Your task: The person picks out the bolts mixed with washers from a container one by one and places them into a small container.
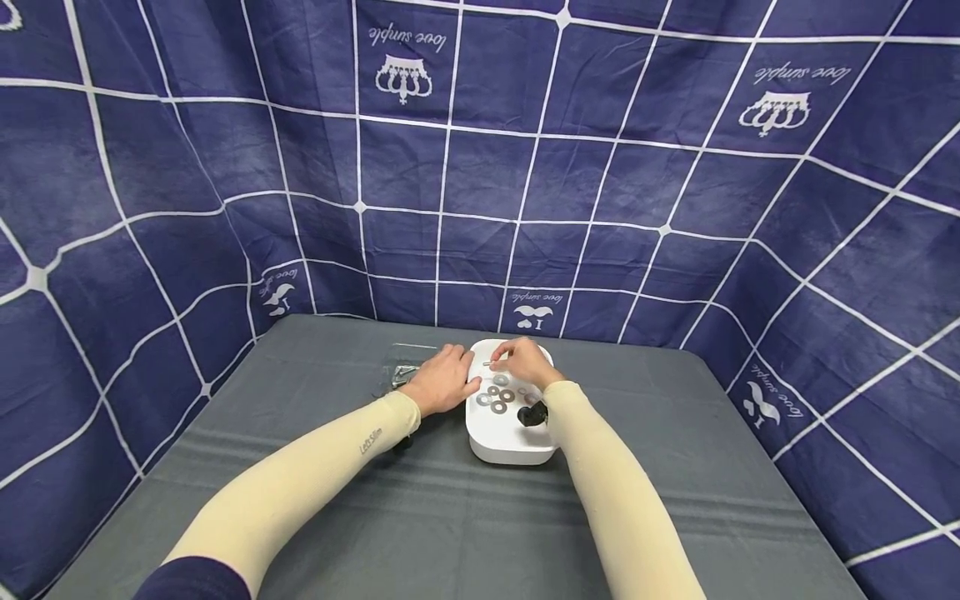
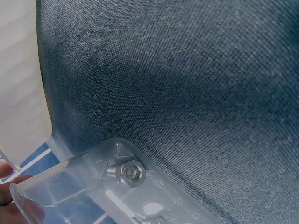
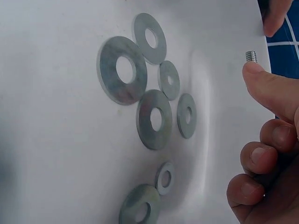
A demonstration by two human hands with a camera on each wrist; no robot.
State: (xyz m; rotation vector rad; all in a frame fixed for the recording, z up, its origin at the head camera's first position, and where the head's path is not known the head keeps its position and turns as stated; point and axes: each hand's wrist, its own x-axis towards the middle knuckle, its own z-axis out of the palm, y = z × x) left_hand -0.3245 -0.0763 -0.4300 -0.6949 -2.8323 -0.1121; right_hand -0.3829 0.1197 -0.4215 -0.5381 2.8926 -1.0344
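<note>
My right hand is over the far part of a white box. Its thumb and forefinger pinch a small bolt, whose threaded end shows past the thumb tip; the rest is hidden by the fingers. Several flat metal washers of different sizes lie on the white surface beside that hand in the right wrist view. At the box's left edge rests my left hand, fingers loosely extended. Just left of it is a clear plastic box, with a socket-head bolt inside.
A grey cloth covers the table under both boxes. Behind and on both sides hangs a dark blue curtain with white lines. A black object sits at the right wrist, over the white box.
</note>
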